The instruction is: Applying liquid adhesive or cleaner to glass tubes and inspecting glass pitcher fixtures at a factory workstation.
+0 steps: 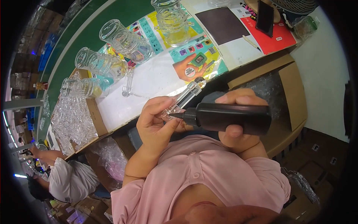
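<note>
My left hand pinches a small clear plastic piece, a tube-like part with a rounded end that points away from me. A black squeeze bottle lies sideways in my right hand, fingers above it and thumb below. Its tapered nozzle points left, with the tip at the end of the clear piece near my left fingertips. Whether any liquid comes out is too small to see. Beyond my left hand, a similar clear tube piece lies on the white tabletop.
Several clear jar-like vessels stand along the table's far side. A carton of clear parts is at left. At far right are a red sheet and a phone. An open cardboard box stands right; a co-worker sits lower left.
</note>
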The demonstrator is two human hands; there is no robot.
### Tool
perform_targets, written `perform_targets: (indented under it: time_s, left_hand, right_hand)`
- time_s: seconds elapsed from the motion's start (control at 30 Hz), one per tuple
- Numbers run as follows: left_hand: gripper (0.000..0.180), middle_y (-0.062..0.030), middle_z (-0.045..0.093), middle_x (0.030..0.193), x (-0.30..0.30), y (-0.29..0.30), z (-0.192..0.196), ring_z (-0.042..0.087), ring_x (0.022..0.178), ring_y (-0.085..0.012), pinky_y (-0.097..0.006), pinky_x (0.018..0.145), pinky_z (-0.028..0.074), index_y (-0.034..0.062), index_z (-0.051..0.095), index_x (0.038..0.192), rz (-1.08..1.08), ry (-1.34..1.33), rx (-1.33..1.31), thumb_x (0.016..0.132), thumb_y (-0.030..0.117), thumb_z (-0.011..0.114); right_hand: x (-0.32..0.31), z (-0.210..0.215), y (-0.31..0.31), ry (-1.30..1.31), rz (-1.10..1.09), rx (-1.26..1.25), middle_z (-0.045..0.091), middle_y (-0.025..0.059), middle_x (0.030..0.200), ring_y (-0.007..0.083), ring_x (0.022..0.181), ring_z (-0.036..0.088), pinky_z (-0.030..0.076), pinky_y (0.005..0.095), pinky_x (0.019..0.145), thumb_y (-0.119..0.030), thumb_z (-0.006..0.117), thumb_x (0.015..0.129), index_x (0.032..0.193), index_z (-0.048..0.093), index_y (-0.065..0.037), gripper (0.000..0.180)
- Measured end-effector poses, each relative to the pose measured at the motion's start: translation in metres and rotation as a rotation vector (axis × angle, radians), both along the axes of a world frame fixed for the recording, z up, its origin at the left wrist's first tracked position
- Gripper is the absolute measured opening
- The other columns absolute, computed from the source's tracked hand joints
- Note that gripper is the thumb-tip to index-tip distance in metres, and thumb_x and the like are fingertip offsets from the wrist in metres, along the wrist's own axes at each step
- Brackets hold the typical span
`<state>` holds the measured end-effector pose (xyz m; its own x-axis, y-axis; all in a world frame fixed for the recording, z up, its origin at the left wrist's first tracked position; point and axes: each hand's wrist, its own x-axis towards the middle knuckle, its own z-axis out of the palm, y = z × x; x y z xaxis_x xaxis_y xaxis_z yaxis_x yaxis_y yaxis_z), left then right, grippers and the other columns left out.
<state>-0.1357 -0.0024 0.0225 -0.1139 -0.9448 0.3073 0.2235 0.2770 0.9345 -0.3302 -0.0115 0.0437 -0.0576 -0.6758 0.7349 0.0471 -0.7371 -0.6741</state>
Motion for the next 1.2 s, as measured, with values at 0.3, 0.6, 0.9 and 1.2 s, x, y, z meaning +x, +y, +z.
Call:
perform_targets:
  time_s: [0.3, 0.6, 0.9, 1.2]
  left_hand:
    - [0.038, -0.0164, 0.050, 0.110, 0.002, 0.001, 0.001, 0.059, 0.092, -0.0217, -0.030, 0.082, 0.049, -0.0034, 0.055, 0.106, 0.033, -0.120, -0.084, 0.070, -0.012, 0.063]
    - [0.039, -0.0153, 0.054, 0.104, 0.007, 0.004, -0.002, 0.056, 0.097, -0.0230, -0.030, 0.083, 0.047, -0.0017, 0.058, 0.103, 0.109, -0.250, -0.117, 0.065, -0.011, 0.065]
    - [0.040, -0.0136, 0.057, 0.099, 0.010, 0.003, 0.000, 0.056, 0.091, -0.0227, -0.029, 0.078, 0.045, 0.0008, 0.061, 0.099, 0.208, -0.421, -0.178, 0.061, -0.007, 0.068]
    - [0.040, -0.0127, 0.055, 0.097, 0.012, 0.001, -0.003, 0.055, 0.094, -0.0237, -0.032, 0.081, 0.045, 0.0016, 0.061, 0.100, 0.213, -0.475, -0.186, 0.061, -0.007, 0.068]
  right_hand:
    - [0.008, 0.010, -0.001, -0.193, -0.024, 0.273, 0.059, 0.0128, 0.086, 0.0181, 0.080, 0.059, 0.048, 0.0301, 0.073, -0.032, 0.066, 0.076, 0.093, 0.056, 0.003, 0.040]
    - [0.005, 0.008, 0.000, -0.192, 0.089, 0.294, 0.060, 0.0133, 0.088, 0.0201, 0.082, 0.059, 0.048, 0.0307, 0.073, -0.028, 0.067, 0.076, 0.100, 0.053, 0.002, 0.041]
    - [0.002, 0.004, 0.010, 0.055, 0.044, 0.022, 0.058, 0.0170, 0.095, 0.0264, 0.085, 0.061, 0.050, 0.0318, 0.073, -0.014, 0.071, 0.073, 0.112, 0.041, -0.001, 0.050]
    - [0.014, -0.002, 0.008, 0.110, -0.040, -0.222, 0.054, 0.0202, 0.091, 0.0218, 0.070, 0.057, 0.052, 0.0288, 0.055, -0.026, 0.065, 0.081, 0.102, 0.039, 0.002, 0.044]
